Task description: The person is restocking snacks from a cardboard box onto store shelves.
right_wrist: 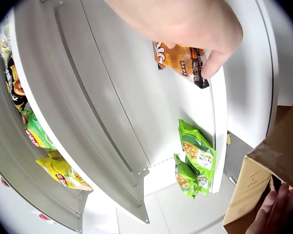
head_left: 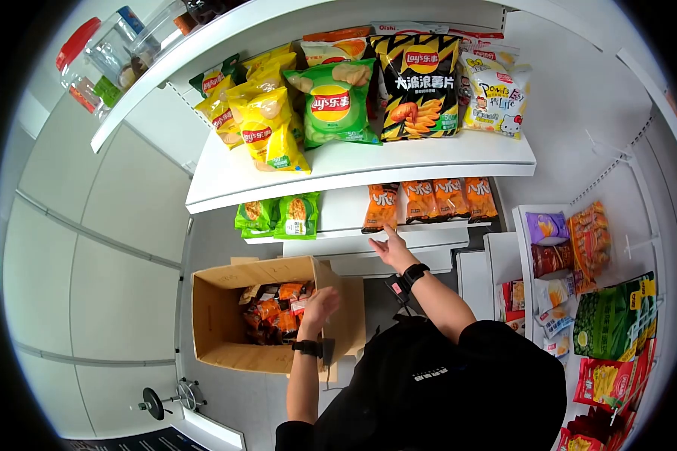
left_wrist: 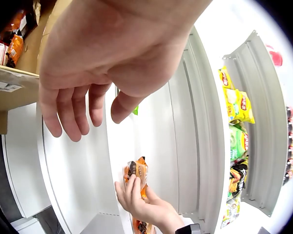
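Observation:
On the lower shelf, my right hand [head_left: 396, 251] reaches an orange snack bag [head_left: 381, 207], the leftmost of the orange bags. Its fingers are extended against the front of this bag in the left wrist view, and the thumb lies at the bag's dark end [right_wrist: 198, 68] in the right wrist view. My left hand [head_left: 322, 308] hangs loosely by the right side of a cardboard box [head_left: 210, 323], holding nothing, its fingers slightly bent in the left wrist view. Inside the box lie several orange snack packs [head_left: 284, 322].
Green snack bags [head_left: 297, 216] stand on the lower shelf's left end. Above, a white shelf [head_left: 353, 165] juts out, holding yellow, green and black chip bags [head_left: 420, 90]. A side rack [head_left: 529, 301] at right carries more packets. The box stands on the grey floor.

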